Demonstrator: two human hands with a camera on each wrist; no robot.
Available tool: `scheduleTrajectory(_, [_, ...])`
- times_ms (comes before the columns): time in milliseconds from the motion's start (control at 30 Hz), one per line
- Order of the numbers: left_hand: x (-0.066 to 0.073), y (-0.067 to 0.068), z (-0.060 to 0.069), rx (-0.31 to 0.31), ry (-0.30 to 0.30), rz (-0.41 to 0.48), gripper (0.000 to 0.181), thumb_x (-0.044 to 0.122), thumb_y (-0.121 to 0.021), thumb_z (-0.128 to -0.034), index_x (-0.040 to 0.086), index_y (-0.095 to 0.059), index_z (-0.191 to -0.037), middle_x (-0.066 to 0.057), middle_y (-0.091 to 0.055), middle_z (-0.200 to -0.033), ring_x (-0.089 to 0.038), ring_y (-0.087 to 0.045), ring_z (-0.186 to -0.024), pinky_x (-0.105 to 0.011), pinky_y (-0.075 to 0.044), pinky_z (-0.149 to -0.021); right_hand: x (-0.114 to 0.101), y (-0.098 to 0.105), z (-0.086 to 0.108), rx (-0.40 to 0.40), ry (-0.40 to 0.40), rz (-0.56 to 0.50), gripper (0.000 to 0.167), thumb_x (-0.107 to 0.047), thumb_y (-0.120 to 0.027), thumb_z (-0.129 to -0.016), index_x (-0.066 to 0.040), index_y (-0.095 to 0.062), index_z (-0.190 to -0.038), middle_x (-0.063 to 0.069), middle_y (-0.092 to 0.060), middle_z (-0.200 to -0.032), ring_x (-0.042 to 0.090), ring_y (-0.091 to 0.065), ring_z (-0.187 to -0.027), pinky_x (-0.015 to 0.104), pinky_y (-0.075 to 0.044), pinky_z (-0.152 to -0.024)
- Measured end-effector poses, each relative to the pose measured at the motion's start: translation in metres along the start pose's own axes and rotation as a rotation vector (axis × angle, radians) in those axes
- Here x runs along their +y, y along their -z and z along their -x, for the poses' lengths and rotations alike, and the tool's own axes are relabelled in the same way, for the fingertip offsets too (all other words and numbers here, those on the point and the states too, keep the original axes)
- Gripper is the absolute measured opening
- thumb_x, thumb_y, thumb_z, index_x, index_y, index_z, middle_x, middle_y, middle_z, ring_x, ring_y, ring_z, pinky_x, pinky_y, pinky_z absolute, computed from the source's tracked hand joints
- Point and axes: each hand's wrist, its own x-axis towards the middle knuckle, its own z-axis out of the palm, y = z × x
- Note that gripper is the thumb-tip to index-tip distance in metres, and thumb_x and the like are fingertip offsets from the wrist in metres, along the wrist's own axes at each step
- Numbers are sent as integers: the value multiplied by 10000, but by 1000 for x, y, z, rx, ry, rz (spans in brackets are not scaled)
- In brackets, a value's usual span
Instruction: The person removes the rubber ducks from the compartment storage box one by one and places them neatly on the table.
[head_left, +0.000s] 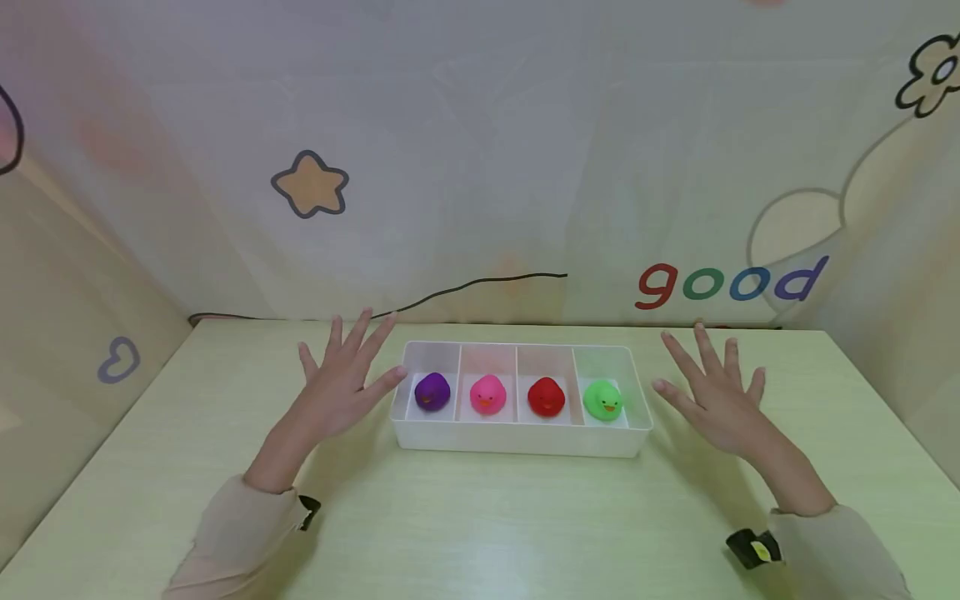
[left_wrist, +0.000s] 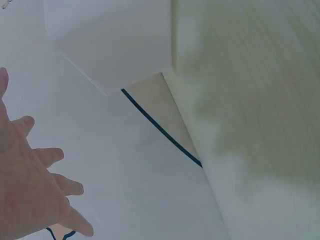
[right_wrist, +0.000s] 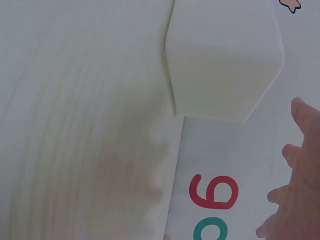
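A white tray [head_left: 517,440] with a row of compartments stands on the table, one rubber duck in each. From left to right come a purple duck [head_left: 432,392], a pink duck [head_left: 488,394], a red duck [head_left: 546,397] and a green duck [head_left: 603,401]. My left hand [head_left: 341,383] is at the tray's left end with fingers spread, its thumb close to the rim; whether it touches I cannot tell. Off the tray's right end, my right hand [head_left: 712,400] has its fingers spread too and holds nothing. Both wrist views show the tray's outer wall [left_wrist: 115,50] [right_wrist: 225,60] beside each hand.
The pale wooden table [head_left: 480,525] runs back to a printed cloth [head_left: 480,167], which hangs behind and at both sides. On it are a star [head_left: 310,184] and the coloured word "good" [head_left: 731,283]. Dark bands [head_left: 753,548] show at the sleeve cuffs.
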Motion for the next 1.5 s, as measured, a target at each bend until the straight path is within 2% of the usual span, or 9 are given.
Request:
scheduleTrajectory(200, [9,-2,-6,-9,-46,199,683,499,-442,-909,300,-105,-1468,-78,-32,-1529,-403,81,-1359,-718,95,-932,-7,2,-3,-24,0,-142,666,-447,-348,-960,-216,9,-1472,199,188,-1478,496,254,-1263,728,189,-853])
scheduleTrajectory(333, [12,-5,-9,8,-100,318,688,429,-479,-917,244,-118,-1473,-77,-56,-1527,-362,-4,-1377,-699,-37,-979,-9,1,-6,-41,12,-233,657,-425,-341,-967,-207,19,-1471,192,193,-1479,502,248,-1262,727,181,-863])
scheduleTrajectory(467, [14,-8,-13,36,-140,413,693,387,-509,-915,166,-155,-1467,-79,-137,-1513,-316,-122,-1375,-632,-173,-1012,-10,-2,-8,-56,22,-300,652,-405,-336,-973,-189,25,-1471,207,173,-1482,504,238,-1265,741,151,-865])
scheduleTrajectory(667, [17,-10,-15,17,-99,581,661,341,-548,-905,177,-214,-1453,-72,-222,-1487,-344,-222,-1342,-589,-246,-1008,-11,-7,-11,-80,46,-425,637,-351,-339,-982,-183,33,-1471,201,150,-1490,457,217,-1299,739,117,-886])
scheduleTrajectory(867, [17,-11,-17,-31,-42,736,584,200,-611,-877,94,-335,-1381,-106,-339,-1420,-340,-346,-1281,-508,-361,-971,-11,-12,-14,-113,65,-556,617,-305,-334,-992,-214,47,-1469,142,116,-1511,389,137,-1352,707,12,-958])
scheduleTrajectory(1033, [15,-11,-21,-82,-8,734,524,136,-629,-858,55,-407,-1325,-162,-422,-1342,-344,-433,-1213,-459,-443,-902,-12,-15,-13,-154,42,-630,595,-323,-307,-997,-256,53,-1466,122,105,-1518,413,111,-1349,728,-32,-937])
scheduleTrajectory(1233, [12,-10,-26,-152,30,653,466,146,-648,-845,29,-478,-1263,-178,-502,-1260,-319,-495,-1147,-439,-456,-893,-11,-19,-14,-184,54,-702,598,-312,-320,-995,-184,13,-1475,169,46,-1513,435,15,-1350,676,-90,-987])
scheduleTrajectory(1333, [12,-8,-29,-179,25,593,447,134,-659,-835,9,-506,-1236,-185,-532,-1220,-311,-529,-1100,-407,-475,-872,-11,-21,-14,-197,52,-721,603,-314,-330,-993,-166,1,-1475,214,10,-1500,435,-22,-1348,622,-157,-1013])
scheduleTrajectory(1500, [12,-4,-32,-202,-2,490,410,109,-666,-823,3,-543,-1199,-183,-560,-1188,-303,-558,-1040,-393,-487,-850,-8,-25,-15,-207,29,-718,607,-341,-335,-987,-158,-24,-1475,221,-16,-1497,455,-73,-1337,618,-201,-998])
